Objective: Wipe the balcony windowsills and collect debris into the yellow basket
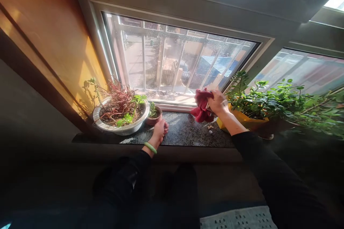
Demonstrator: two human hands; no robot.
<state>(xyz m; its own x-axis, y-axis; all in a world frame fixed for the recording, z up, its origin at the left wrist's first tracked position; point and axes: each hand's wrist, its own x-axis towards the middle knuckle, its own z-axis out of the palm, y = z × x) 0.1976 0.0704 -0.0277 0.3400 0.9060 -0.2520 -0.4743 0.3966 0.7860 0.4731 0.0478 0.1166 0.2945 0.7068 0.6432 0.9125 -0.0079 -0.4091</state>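
Observation:
A crumpled dark red cloth (202, 109) is gripped in my right hand (217, 102), held over the sill close to the lower window frame. Below the cloth lie a few small pale scraps (210, 128) on the speckled dark stone sill (185, 130). My left hand (160, 131), with a green bangle (150, 147) at the wrist, is closed near the sill's front edge. Thin bits poke out by its fingers, too small to name. Just behind that hand stands a small brown pot (153, 118) with a little green plant.
At the left end is a round whitish pot (120, 128) with reddish stems and green leaves. On the right, a yellow planter (255, 123) holds a leafy plant, with more foliage (319, 114) beyond. The window (177, 61) rises behind the sill, bars outside it.

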